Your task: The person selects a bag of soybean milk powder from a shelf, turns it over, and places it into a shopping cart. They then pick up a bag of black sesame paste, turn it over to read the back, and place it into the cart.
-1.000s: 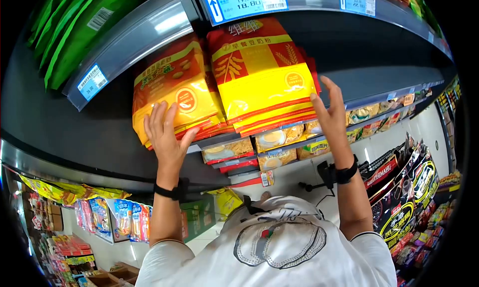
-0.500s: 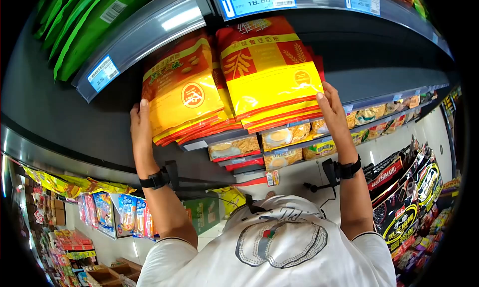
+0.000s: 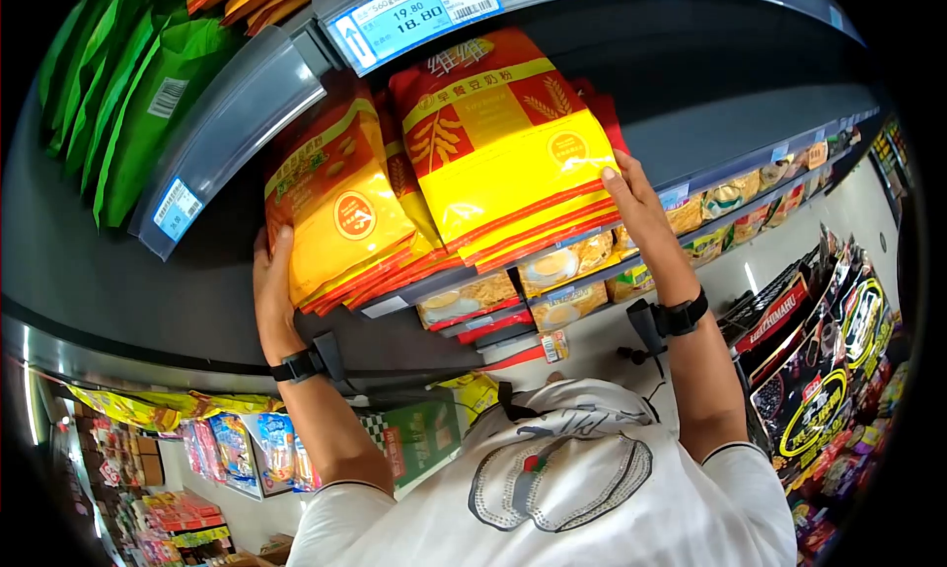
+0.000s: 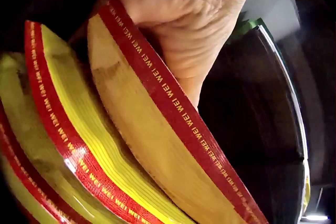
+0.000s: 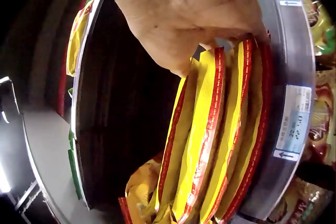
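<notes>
Two stacks of soy milk powder bags lie side by side on a dark shelf in the head view. My left hand lies along the outer left side of the orange-topped stack, thumb and fingers fairly straight. In the left wrist view its palm is against the red-edged end of a bag, with the fingers hidden behind. At the near right corner of the yellow-and-red stack, my right hand touches the side. The right wrist view shows that hand over several layered bags.
Green bags stand on the upper shelf at the left, above a price label. Another shelf edge with a large price label overhangs the stacks. Noodle packs sit on lower shelves; black bags hang at the right.
My left hand has gone from the top front of the orange stack to its left side. My right hand has closed in against the right stack's side. The view has shifted slightly.
</notes>
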`<act>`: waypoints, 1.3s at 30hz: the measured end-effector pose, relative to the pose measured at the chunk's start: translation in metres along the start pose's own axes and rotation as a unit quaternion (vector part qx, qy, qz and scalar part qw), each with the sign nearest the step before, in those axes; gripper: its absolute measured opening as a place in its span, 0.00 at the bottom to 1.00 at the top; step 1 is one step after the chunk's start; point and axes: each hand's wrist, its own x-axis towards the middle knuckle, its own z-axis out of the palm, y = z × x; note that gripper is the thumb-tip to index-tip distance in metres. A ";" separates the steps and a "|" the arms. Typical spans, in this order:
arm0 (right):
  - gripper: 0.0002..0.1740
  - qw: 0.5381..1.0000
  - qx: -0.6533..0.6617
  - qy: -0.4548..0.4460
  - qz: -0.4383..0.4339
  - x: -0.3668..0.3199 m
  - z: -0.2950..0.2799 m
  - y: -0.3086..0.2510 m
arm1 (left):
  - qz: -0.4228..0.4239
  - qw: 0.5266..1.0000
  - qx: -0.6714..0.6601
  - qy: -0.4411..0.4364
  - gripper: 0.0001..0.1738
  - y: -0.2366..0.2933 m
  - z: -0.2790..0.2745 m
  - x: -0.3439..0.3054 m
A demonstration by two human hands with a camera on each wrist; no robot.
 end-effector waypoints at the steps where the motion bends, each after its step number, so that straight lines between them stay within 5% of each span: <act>1: 0.38 1.000 0.001 0.001 -0.004 0.000 0.001 0.002 | 0.006 1.000 0.002 -0.005 0.52 0.001 0.002 0.002; 8: 0.38 1.000 -0.009 0.019 0.001 -0.003 0.012 -0.015 | 0.009 1.000 0.018 0.007 0.52 0.039 0.052 0.000; 14: 0.40 0.999 0.013 0.024 0.019 -0.003 0.006 0.006 | 0.011 1.000 0.029 0.003 0.52 0.014 0.032 0.015; 23: 0.30 0.988 -0.029 0.085 -0.122 -0.034 -0.013 0.007 | 0.077 0.963 0.249 0.068 0.49 0.029 0.031 -0.045; 29: 0.26 0.975 -0.049 -0.014 -0.216 -0.042 0.028 -0.060 | 0.218 0.908 0.344 0.097 0.39 0.004 0.039 -0.032; 35: 0.32 0.984 0.008 -0.168 -0.057 0.004 0.086 -0.085 | 0.235 0.892 0.380 0.072 0.35 0.020 0.065 -0.017; 39: 0.27 0.975 -0.072 -0.147 -0.147 0.026 0.109 -0.082 | 0.267 0.892 0.361 0.056 0.40 0.019 0.087 -0.003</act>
